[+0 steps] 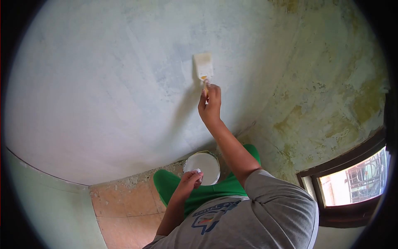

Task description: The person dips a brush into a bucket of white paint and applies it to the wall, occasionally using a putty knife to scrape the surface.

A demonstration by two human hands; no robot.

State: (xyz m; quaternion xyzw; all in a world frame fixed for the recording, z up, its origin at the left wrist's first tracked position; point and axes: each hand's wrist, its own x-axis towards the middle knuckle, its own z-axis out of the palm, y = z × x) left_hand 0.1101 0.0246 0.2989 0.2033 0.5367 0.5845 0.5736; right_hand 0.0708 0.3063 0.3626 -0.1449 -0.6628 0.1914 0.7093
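My right hand is raised to the wall and closed round the handle of a wide paintbrush. The pale bristles point upward and lie against the whitish painted wall. Below, between my knees, stands a white bucket of white paint. My left hand is closed at the bucket's near left side, with a small white piece showing at its fingertips; what that piece is, I cannot tell.
To the right, an adjoining wall has patchy green and yellowish stains. A dark-framed window is set low on that side. Terracotta floor tiles lie at the lower left, beside a pale green wall.
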